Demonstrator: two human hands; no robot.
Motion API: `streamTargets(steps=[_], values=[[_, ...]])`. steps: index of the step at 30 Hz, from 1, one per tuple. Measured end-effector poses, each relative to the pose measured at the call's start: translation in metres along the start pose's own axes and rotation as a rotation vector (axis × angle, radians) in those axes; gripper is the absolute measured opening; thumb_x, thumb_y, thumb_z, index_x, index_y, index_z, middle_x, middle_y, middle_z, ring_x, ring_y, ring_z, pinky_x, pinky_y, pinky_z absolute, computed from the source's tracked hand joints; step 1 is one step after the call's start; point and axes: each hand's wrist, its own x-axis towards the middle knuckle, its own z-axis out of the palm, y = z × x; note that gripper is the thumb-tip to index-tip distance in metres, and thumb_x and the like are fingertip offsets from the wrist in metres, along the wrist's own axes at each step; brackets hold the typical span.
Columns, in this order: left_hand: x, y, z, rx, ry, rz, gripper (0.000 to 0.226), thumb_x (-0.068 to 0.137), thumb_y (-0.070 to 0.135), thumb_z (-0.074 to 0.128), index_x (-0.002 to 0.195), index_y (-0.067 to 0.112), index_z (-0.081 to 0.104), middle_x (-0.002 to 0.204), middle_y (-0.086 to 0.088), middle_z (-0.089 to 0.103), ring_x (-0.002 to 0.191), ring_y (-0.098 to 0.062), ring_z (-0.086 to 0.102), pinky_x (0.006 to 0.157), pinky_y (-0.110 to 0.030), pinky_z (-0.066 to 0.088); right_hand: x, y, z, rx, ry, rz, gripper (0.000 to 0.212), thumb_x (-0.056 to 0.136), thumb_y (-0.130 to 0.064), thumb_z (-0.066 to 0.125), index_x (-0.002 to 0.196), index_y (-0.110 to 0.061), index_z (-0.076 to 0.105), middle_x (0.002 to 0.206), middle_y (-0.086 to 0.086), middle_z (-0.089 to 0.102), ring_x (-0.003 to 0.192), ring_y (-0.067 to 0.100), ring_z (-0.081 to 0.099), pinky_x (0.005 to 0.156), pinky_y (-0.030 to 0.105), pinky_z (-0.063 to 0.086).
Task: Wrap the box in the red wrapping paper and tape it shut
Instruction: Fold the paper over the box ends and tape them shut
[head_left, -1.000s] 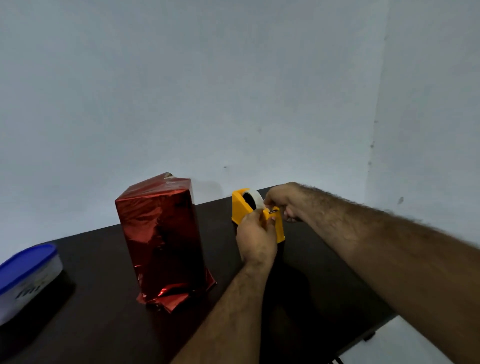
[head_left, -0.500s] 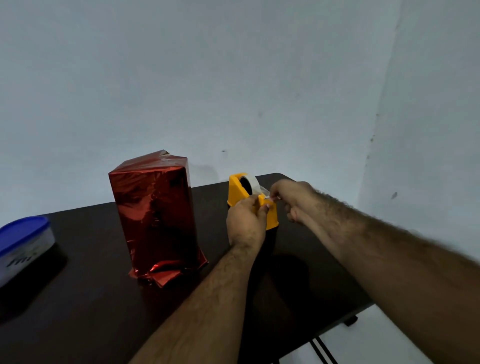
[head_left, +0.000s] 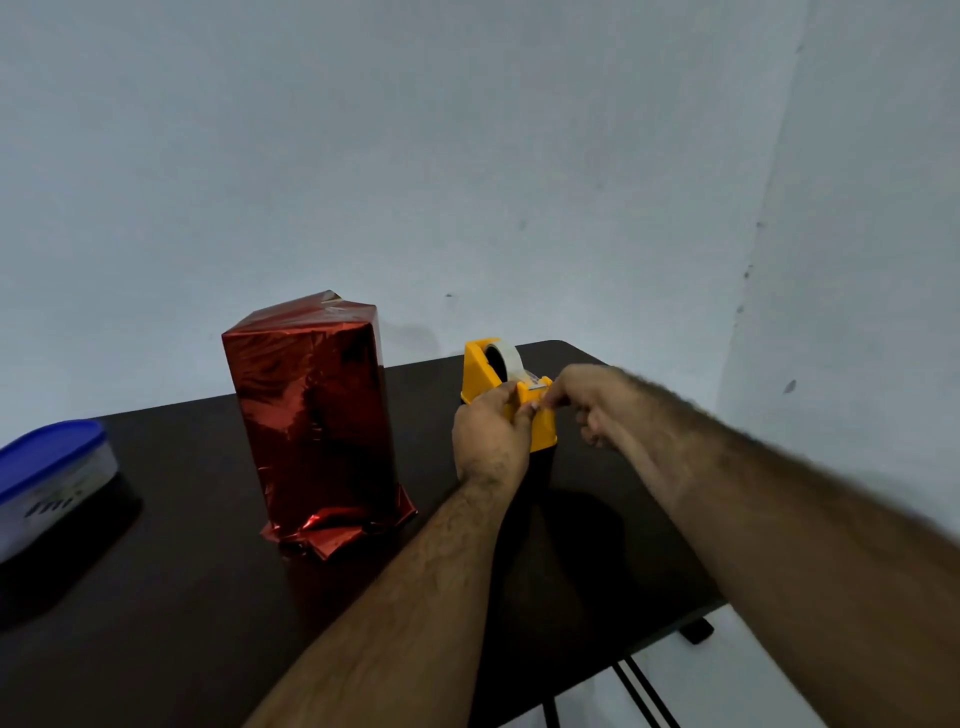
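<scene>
since the earlier frame right hand (head_left: 592, 397) pulled nearer, pinching tape (head_left: 537, 384); left hand (head_left: 491, 434) grips yellow dispenser (head_left: 485, 376) near the table (head_left: 182, 597) back edge.

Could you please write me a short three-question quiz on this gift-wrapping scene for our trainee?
1. True or false: the red-wrapped box stands upright on the dark table, apart from both hands.
2. Which hand grips the yellow tape dispenser to steady it?
A. left hand
B. right hand
C. neither
3. Fill in: the lid of the plastic container at the table's left edge is ____.

Key
1. True; crumpled paper flares out at its base and neither hand touches it.
2. A; the right hand pinches the tape end at the cutter instead.
3. Blue.
</scene>
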Motion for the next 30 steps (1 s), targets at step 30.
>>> streamTargets(steps=[30], values=[[-0.036,0.071,-0.239,-0.662,0.01,-0.077,0.018,0.091,0.017,0.077,0.08,0.003,0.078,0.077,-0.008,0.076,0.066,-0.014,0.064,0.063,-0.028,0.053,-0.139,-0.095,0.025,0.225,-0.129,-0.695,0.04,0.077,-0.049,0.084,0.082,-0.009,0.08,0.06,-0.006,0.052,0.055,0.016,0.041,0.051,0.032,0.038]])
